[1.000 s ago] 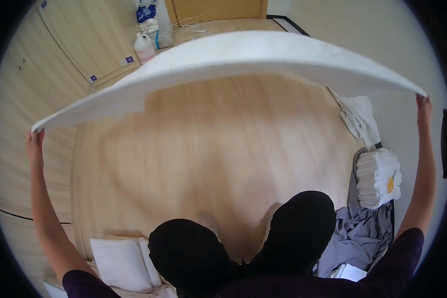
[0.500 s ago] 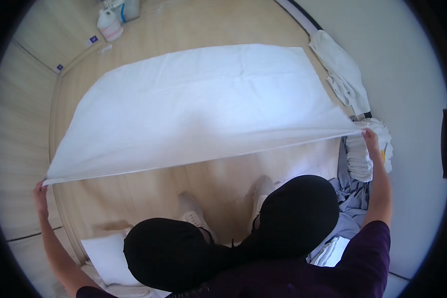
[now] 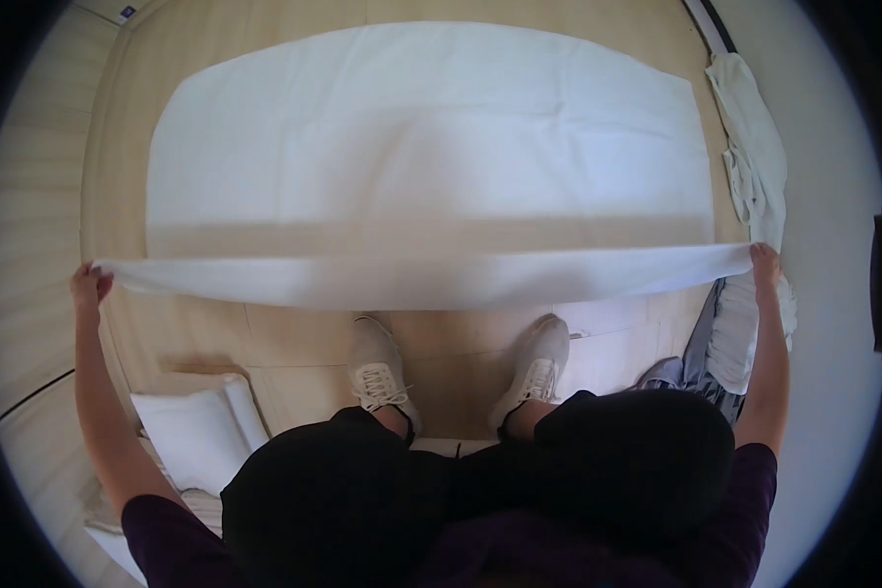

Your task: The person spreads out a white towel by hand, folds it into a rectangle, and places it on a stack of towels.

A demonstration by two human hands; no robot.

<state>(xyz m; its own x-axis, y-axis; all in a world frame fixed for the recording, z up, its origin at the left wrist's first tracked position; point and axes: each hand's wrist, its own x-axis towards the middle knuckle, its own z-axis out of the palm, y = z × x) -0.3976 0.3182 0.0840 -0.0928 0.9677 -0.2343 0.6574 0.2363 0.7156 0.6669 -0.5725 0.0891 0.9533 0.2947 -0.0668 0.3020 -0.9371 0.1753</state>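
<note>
A large white cloth sheet (image 3: 265,147) lies spread over the pale wooden floor in front of me, its near edge lifted and stretched taut from side to side. My left hand (image 3: 90,285) pinches the left corner of that edge. At the far end, my right hand (image 3: 765,263) grips the right corner. Between the two hands the raised edge hangs as a narrow band, sagging slightly toward my shoes and casting a shadow on the flat part behind it.
Folded white cloths (image 3: 191,431) lie at the lower left. White cloth stacks (image 3: 735,333) and grey fabric (image 3: 696,358) sit by the right wall, beyond them a crumpled white cloth (image 3: 752,147). My shoes (image 3: 377,358) stand just short of the sheet.
The lifted edge has gone from slanting to nearly level and now folds back as a hanging band. My left hand has risen in view. My head view has shifted, and the white bottle has left it.
</note>
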